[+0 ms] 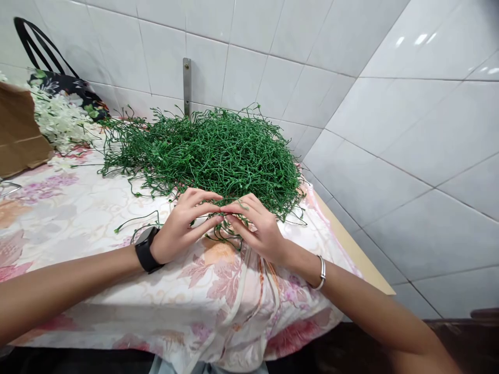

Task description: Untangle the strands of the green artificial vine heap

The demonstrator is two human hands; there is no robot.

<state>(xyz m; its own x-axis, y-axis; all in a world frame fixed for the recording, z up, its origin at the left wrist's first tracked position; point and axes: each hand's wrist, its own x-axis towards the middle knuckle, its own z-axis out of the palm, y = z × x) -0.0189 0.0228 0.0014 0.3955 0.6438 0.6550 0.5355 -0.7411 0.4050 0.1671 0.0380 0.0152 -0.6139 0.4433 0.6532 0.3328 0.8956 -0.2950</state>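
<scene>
A large tangled pile of green artificial flower stems (234, 150) lies against the tiled wall. Just in front of its near edge, my left hand (193, 218) and my right hand (255, 223) meet at the fingertips. Both hands are closed in a pinch on thin green stems, some of which hang below the fingers (230, 239). Exactly how many stems are between the fingertips is hidden. A few loose stems (142, 221) lie beside my left wrist, which wears a black watch (147, 250). A silver bangle (322, 272) circles my right wrist.
A floral cloth (93, 208) covers the table, with the bare board edge (351, 249) showing at right. White artificial flowers (64, 122), a brown cardboard piece (21, 132) and a dark bag with black handles (58, 85) stand at left. A metal bracket (187, 83) is on the wall.
</scene>
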